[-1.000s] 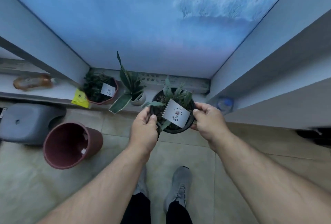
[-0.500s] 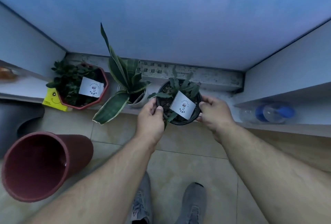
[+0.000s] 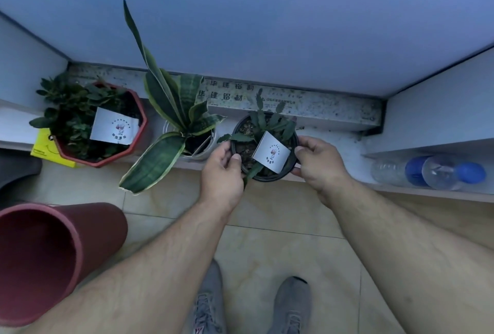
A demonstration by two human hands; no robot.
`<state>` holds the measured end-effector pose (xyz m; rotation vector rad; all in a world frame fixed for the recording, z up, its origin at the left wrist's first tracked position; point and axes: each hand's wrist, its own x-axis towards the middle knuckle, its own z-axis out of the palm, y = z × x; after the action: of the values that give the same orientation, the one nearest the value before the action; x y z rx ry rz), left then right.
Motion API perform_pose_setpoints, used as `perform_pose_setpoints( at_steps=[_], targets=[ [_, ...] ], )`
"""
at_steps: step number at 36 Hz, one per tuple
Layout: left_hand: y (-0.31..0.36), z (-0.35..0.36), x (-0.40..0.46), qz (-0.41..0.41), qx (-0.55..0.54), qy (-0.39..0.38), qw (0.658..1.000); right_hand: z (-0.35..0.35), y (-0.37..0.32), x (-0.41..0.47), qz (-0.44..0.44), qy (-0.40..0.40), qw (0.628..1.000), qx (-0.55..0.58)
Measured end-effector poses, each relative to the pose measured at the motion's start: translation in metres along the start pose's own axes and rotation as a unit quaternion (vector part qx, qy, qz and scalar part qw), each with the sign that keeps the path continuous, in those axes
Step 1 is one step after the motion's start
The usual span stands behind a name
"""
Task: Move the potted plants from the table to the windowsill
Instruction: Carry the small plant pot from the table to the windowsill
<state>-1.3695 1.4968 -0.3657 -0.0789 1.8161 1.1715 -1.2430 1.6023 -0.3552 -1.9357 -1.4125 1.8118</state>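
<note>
A small black pot (image 3: 267,177) with a green plant and a white card sits at the front edge of the windowsill (image 3: 344,146). My left hand (image 3: 223,176) grips its left rim and my right hand (image 3: 318,165) grips its right rim. Whether the pot rests fully on the sill I cannot tell. To its left on the sill stand a snake plant in a white pot (image 3: 203,146) and a leafy plant in a red octagonal pot (image 3: 133,146) with a white card.
A large empty red pot (image 3: 53,253) lies on its side on the tiled floor at the left. Two clear bottles with blue caps (image 3: 430,172) lie on the sill at the right. A yellow package (image 3: 42,146) sits beside the red octagonal pot. My shoes (image 3: 291,304) are below.
My hands have carried the black pot forward and down to the windowsill, right of the snake plant. The view has closed in on the sill.
</note>
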Motion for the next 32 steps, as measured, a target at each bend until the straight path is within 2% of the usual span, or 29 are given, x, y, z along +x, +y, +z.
perform_pose_setpoints(
  at_steps=[4,10,14,21,32],
  targets=[
    [0.005,0.001,0.001,0.017,0.022,0.003,1.000,0.001,-0.005,0.000,0.004,-0.002,1.000,-0.009],
    [0.016,-0.007,-0.017,-0.010,0.072,-0.003,0.997,-0.006,-0.006,-0.018,0.004,0.007,0.998,-0.063],
    [0.032,-0.019,-0.052,-0.002,0.119,-0.015,0.993,-0.021,-0.013,-0.045,0.015,0.015,0.995,-0.093],
    [0.075,-0.037,-0.134,0.020,0.124,-0.021,0.992,-0.051,-0.049,-0.118,-0.002,-0.002,0.996,-0.093],
    [0.245,-0.040,-0.348,0.100,0.139,-0.071,0.983,-0.152,-0.204,-0.333,-0.073,-0.015,0.993,-0.088]
  ],
)
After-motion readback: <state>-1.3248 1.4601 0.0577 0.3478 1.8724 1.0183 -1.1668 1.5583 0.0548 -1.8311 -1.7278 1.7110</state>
